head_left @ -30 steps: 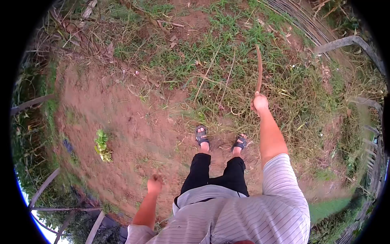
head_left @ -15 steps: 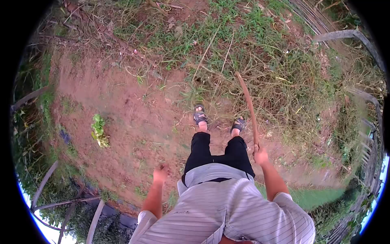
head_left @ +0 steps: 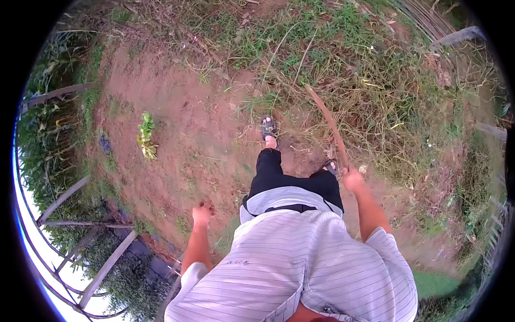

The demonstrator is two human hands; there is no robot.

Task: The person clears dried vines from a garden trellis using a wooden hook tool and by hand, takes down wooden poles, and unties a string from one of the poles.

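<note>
Left of the stick, our left hand [head_left: 202, 214] hangs loosely curled with nothing visible in it. The stick [head_left: 328, 119], brown, slender and slightly bowed, slants over the ground just beside our right sandal [head_left: 331, 168]. At its near end, our right hand [head_left: 353, 180] is closed around it.

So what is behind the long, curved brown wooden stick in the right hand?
Behind the long, curved brown wooden stick are tangled green and dry grass and, nearer the right hand, reddish-brown soil. Whatever the stick itself covers is hidden.
</note>
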